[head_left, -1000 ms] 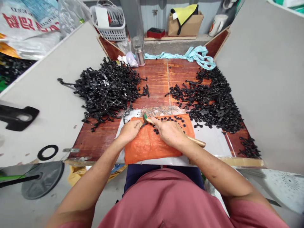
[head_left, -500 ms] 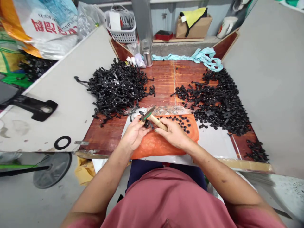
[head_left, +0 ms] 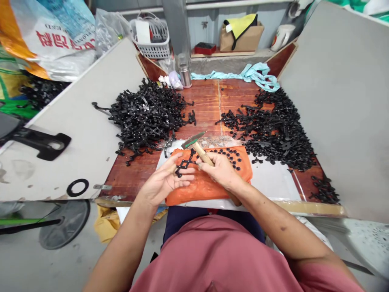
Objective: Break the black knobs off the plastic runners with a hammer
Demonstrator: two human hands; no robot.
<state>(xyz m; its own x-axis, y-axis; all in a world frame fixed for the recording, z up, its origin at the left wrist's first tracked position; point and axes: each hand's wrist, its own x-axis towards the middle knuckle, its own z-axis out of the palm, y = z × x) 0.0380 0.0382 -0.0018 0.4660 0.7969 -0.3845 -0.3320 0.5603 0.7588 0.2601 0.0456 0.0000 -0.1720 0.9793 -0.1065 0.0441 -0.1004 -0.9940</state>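
Note:
My right hand (head_left: 223,170) is closed around the wooden handle of a hammer (head_left: 203,153), whose narrow head, dark and green, points up and to the left. A black scissor-like linkage with round knobs (head_left: 184,164) spans the gap between my hands, its right end at my right fingertips. Palm up, my left hand (head_left: 162,178) has its fingers stretched apart beside and under the linkage's left end; whether they touch it I cannot tell. Beneath both hands lies an orange cloth pad (head_left: 200,188), with rows of small black knobs (head_left: 235,156) on its upper right part.
A large heap of black linkages (head_left: 146,115) stands on the left of the wooden table (head_left: 205,97). Another pile of black parts (head_left: 279,129) spreads along the right panel (head_left: 340,105). At the back are a steel flask (head_left: 184,75) and light-blue fabric strips (head_left: 258,75).
My left hand has opened and moved left and slightly down. The linkage, earlier bunched and mostly hidden at the fingers, now shows spread between my hands. The hammer head has shifted slightly right.

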